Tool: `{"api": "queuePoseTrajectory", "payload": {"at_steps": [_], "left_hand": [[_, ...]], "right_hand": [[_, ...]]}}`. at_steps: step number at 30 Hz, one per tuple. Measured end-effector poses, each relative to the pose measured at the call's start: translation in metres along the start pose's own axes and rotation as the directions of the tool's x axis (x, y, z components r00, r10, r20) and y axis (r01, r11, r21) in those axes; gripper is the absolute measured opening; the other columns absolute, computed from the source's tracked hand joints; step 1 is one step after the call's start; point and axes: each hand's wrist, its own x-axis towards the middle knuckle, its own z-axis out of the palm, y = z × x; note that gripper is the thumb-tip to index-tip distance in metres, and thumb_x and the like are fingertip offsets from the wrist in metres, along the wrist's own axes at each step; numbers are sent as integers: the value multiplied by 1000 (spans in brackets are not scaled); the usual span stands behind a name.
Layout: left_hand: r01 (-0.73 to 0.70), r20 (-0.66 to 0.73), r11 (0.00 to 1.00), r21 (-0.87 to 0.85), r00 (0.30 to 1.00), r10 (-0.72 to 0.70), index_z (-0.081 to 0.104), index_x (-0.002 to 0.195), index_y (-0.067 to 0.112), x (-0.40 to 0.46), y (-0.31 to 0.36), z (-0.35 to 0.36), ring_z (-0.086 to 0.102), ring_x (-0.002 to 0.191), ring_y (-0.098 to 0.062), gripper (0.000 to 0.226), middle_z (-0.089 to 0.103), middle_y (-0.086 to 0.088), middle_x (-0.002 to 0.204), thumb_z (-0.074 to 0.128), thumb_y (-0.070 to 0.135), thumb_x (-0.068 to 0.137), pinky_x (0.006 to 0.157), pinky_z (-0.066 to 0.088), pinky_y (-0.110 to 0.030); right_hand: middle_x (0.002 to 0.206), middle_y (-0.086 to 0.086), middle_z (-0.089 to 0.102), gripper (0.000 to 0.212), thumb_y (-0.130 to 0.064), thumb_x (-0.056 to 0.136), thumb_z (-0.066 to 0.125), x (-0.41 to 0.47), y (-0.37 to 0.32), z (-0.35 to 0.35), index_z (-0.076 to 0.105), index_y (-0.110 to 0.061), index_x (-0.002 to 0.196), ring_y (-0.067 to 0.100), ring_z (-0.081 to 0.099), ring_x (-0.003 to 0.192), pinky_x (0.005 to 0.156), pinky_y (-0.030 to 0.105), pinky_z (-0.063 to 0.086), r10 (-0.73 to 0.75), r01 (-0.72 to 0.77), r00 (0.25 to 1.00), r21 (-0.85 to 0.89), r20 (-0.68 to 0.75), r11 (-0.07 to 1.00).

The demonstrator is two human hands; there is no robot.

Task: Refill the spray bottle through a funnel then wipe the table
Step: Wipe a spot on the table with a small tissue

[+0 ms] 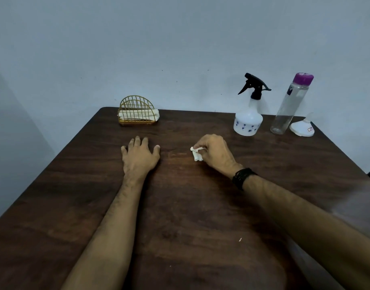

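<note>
We see the right hand [214, 152] with its fingers [203, 147] clamped on a crumpled white tissue [196, 154], pressing it onto the dark wooden worktop [179, 206]. The left hand [140, 154] lies flat, palm down, fingers [137, 141] spread apart and holding nothing, well to the left of the tissue. Beyond the right fingers, at the far edge by the wall, the white spray bottle [248, 120] with its black trigger head stands upright. Just to its right stands a clear tall bottle [287, 107] with a purple cap, and beside that a white funnel [302, 127] rests wide mouth down. Beyond the left fingers sits a gold wire napkin holder [137, 111] with white napkins. A black band [242, 177] circles the right wrist.
</note>
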Motion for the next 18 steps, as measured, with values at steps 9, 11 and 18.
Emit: {"api": "queuePoseTrajectory", "payload": {"at_steps": [9,11,18], "left_hand": [[3,-12,1000,3,1000,-3,38,150,16,0,2,3,22,149,-30,68,29,-14,160,32,57,98,118,15,-55],[6,-11,1000,-1,1000,-6,37,151,16,0,2,2,22,149,-30,68,29,-14,161,31,57,98,119,15,-55],[2,-6,1000,-3,1000,-2,36,152,16,0,2,2,21,150,-30,68,27,-13,161,30,58,98,120,15,-55]], "right_hand": [[100,4,71,19,-21,97,61,-31,-6,-9,76,-14,107,22,64,94,87,38,54,-221,252,954,-146,202,957],[100,3,74,20,-13,94,65,-40,-12,-7,78,-14,109,22,68,95,87,36,55,-256,277,950,-107,177,955],[118,4,75,26,-8,94,62,25,-10,3,76,-16,115,24,67,114,100,32,49,-7,18,996,-111,93,994]]}}
